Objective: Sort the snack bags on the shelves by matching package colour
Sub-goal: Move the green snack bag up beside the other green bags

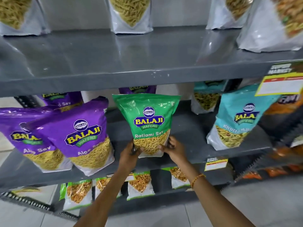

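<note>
A green snack bag (147, 115) labelled Ratlami Sev stands upright at the middle of the grey middle shelf (188, 128). My left hand (130, 153) grips its lower left corner and my right hand (174, 149) grips its lower right corner. Left of it lean two purple Aloo Sev bags (82, 128), with more purple bags (62, 99) behind. To the right stands a light blue bag (237, 117), and another light blue bag (206, 95) sits further back.
The top shelf (114, 54) holds white pouches (131, 13) along its back. The lowest shelf carries several green-edged bags (78, 194). Orange and dark packs (285, 112) crowd the far right. Yellow price tags (278, 86) hang from the shelf edges.
</note>
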The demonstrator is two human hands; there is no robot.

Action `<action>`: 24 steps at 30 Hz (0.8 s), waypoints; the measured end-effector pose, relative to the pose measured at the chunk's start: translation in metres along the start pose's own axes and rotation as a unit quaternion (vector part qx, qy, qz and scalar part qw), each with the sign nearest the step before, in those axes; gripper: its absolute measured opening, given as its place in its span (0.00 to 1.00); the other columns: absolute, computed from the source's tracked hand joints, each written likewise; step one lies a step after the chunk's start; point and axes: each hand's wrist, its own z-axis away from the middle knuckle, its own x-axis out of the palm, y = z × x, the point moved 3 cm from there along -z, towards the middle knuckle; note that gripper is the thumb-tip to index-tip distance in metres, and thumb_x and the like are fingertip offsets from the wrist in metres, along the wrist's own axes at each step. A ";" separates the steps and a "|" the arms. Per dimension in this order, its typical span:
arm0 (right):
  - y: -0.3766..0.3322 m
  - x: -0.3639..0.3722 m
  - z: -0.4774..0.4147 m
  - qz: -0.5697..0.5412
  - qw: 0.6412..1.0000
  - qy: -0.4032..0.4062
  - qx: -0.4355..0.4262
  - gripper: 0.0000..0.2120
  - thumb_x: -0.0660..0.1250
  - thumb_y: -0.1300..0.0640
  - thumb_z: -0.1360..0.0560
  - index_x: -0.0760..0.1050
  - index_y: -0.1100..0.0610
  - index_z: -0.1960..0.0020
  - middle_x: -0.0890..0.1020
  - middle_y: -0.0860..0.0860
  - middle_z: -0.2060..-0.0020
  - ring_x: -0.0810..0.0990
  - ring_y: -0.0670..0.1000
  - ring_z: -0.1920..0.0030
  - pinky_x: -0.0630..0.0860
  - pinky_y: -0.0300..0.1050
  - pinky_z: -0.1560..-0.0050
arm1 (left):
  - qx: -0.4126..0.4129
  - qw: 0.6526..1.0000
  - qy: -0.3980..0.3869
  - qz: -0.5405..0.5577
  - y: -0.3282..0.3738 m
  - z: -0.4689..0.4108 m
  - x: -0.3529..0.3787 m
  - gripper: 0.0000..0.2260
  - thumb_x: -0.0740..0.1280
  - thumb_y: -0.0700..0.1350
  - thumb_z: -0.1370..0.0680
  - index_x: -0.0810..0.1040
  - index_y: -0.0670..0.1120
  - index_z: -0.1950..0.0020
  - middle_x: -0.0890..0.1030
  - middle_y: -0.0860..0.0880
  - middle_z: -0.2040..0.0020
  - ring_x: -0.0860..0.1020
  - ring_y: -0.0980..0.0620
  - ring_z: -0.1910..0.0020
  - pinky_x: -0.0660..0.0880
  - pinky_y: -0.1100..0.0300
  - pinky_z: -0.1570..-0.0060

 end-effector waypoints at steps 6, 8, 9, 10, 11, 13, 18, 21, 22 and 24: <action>-0.035 -0.051 0.060 0.014 0.999 0.024 -0.040 0.18 0.71 0.69 0.34 0.75 0.51 0.51 0.81 0.46 0.53 0.81 0.36 0.55 0.77 0.32 0.54 | 0.088 0.996 0.006 -0.006 0.031 0.049 0.030 0.13 0.68 0.45 0.27 0.75 0.47 0.44 0.82 0.54 0.49 0.79 0.48 0.45 0.74 0.55 0.53; -0.060 -0.064 0.079 0.022 0.997 0.012 -0.067 0.17 0.73 0.67 0.35 0.76 0.50 0.51 0.83 0.45 0.53 0.82 0.37 0.54 0.78 0.32 0.54 | 0.120 0.993 0.018 0.007 0.047 0.069 0.029 0.14 0.69 0.47 0.28 0.74 0.51 0.43 0.81 0.69 0.52 0.79 0.60 0.47 0.77 0.59 0.51; -0.073 -0.068 0.087 0.027 0.996 0.008 -0.084 0.18 0.73 0.66 0.36 0.77 0.48 0.52 0.85 0.43 0.55 0.82 0.39 0.53 0.78 0.33 0.54 | 0.140 0.990 0.027 0.013 0.057 0.079 0.025 0.15 0.69 0.45 0.28 0.74 0.51 0.42 0.80 0.73 0.53 0.78 0.67 0.48 0.76 0.66 0.52; -0.088 -0.072 0.094 0.033 0.994 0.006 -0.103 0.18 0.74 0.65 0.36 0.78 0.47 0.53 0.86 0.40 0.58 0.82 0.40 0.52 0.78 0.33 0.53 | 0.161 0.986 0.039 0.017 0.069 0.088 0.021 0.15 0.69 0.44 0.28 0.74 0.51 0.43 0.78 0.76 0.54 0.76 0.71 0.49 0.73 0.72 0.54; -0.102 -0.073 0.100 0.041 0.992 0.005 -0.120 0.19 0.75 0.65 0.37 0.78 0.45 0.53 0.85 0.37 0.60 0.82 0.40 0.52 0.77 0.33 0.53 | 0.179 0.982 0.049 0.024 0.081 0.098 0.015 0.15 0.69 0.44 0.28 0.74 0.51 0.43 0.78 0.76 0.53 0.76 0.72 0.49 0.71 0.76 0.55; -0.136 -0.074 0.113 0.049 0.985 -0.003 -0.163 0.20 0.75 0.64 0.38 0.78 0.44 0.53 0.84 0.32 0.61 0.83 0.39 0.53 0.77 0.31 0.54 | 0.217 0.972 0.076 0.054 0.108 0.117 -0.001 0.18 0.70 0.54 0.31 0.75 0.51 0.44 0.79 0.71 0.49 0.76 0.68 0.48 0.70 0.77 0.55; -0.213 -0.067 0.133 0.011 0.970 -0.030 -0.240 0.20 0.76 0.64 0.39 0.80 0.48 0.51 0.86 0.39 0.58 0.84 0.43 0.54 0.80 0.35 0.55 | 0.291 0.944 0.123 0.093 0.170 0.141 -0.047 0.28 0.71 0.63 0.41 0.77 0.52 0.45 0.83 0.63 0.50 0.79 0.63 0.49 0.73 0.73 0.53; -0.260 -0.058 0.135 0.003 0.958 -0.041 -0.285 0.16 0.76 0.63 0.39 0.82 0.51 0.54 0.87 0.41 0.59 0.84 0.44 0.56 0.78 0.32 0.59 | 0.314 0.932 0.132 0.123 0.206 0.142 -0.077 0.20 0.71 0.55 0.41 0.79 0.57 0.50 0.85 0.61 0.53 0.81 0.63 0.52 0.74 0.73 0.55; -0.277 -0.054 0.136 0.000 0.954 -0.043 -0.298 0.15 0.76 0.62 0.39 0.82 0.51 0.54 0.87 0.41 0.59 0.84 0.43 0.57 0.77 0.31 0.59 | 0.326 0.926 0.138 0.129 0.219 0.140 -0.088 0.19 0.71 0.55 0.40 0.79 0.57 0.50 0.85 0.61 0.54 0.81 0.63 0.52 0.75 0.73 0.55; -0.306 -0.047 0.133 -0.009 0.946 -0.043 -0.321 0.14 0.77 0.58 0.40 0.82 0.50 0.55 0.86 0.40 0.60 0.84 0.42 0.57 0.78 0.32 0.59 | 0.354 0.914 0.144 0.133 0.244 0.136 -0.108 0.19 0.73 0.53 0.38 0.79 0.55 0.48 0.85 0.62 0.55 0.80 0.64 0.53 0.75 0.72 0.55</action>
